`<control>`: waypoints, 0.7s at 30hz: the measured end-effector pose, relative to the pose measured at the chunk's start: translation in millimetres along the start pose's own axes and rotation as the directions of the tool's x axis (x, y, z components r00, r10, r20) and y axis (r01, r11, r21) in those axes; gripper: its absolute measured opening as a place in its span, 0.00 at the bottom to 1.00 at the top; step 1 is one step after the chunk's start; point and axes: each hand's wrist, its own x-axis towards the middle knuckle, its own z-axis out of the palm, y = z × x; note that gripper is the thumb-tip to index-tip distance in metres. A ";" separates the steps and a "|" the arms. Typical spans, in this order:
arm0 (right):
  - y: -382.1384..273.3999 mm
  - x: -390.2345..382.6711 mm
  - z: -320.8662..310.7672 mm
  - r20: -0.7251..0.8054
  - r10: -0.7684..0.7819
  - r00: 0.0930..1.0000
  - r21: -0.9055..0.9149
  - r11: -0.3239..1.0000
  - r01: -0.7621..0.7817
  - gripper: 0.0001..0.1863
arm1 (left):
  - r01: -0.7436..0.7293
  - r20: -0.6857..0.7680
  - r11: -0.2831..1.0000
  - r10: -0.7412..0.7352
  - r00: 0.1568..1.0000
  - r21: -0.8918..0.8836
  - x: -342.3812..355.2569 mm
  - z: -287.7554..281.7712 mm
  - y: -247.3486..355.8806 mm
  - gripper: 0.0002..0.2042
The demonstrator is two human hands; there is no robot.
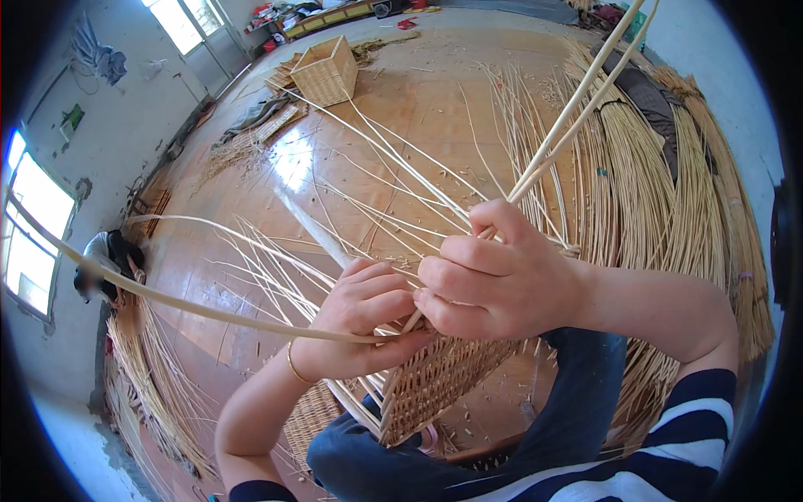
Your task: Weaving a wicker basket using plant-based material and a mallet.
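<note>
Head view; fingers around rods

The left hand and right hand cover the upper edge of the woven panel, so the weave between them is hidden. At 1 o'clock, 2 pale rods leave through the upper edge, their tips cut off. At 9 o'clock, the curved rod runs out to the dark rim. There a co-worker has a blurred face, and the work in that person's hands is too small to tell. At 4 o'clock, the striped sleeve is cut off below. At 11 o'clock, the clutter is too small to sort.
</note>
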 end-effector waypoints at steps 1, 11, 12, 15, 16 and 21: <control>-0.4 0.6 -1.7 0.006 0.006 1.000 -0.004 1.000 -0.006 0.06 | -0.015 -0.042 1.000 0.015 0.999 -0.001 -3.0 2.3 -1.8 0.11; 19.9 -0.1 -51.8 0.264 0.044 0.964 -0.107 0.994 -0.016 0.14 | 0.007 -0.040 0.989 -0.013 0.999 -0.144 -13.9 3.1 -12.3 0.06; 21.9 -2.8 -55.9 0.302 0.047 0.952 -0.137 0.991 -0.006 0.14 | 0.030 -0.039 0.991 -0.035 0.999 -0.129 -16.0 3.9 -11.4 0.07; 28.5 -2.8 -60.3 0.341 0.020 0.940 -0.134 0.991 0.027 0.15 | 0.120 0.047 0.981 -0.114 0.992 -0.152 -6.7 -0.6 -1.4 0.08; 32.3 -1.6 -60.0 0.334 0.032 0.942 -0.126 0.992 0.011 0.15 | 0.150 0.062 0.975 -0.142 0.988 -0.165 -8.3 -0.1 -2.8 0.09; 34.7 -9.1 -59.2 0.443 0.005 0.896 -0.122 0.991 0.054 0.17 | 0.251 0.068 0.949 -0.243 0.968 -0.192 -6.6 2.7 3.7 0.09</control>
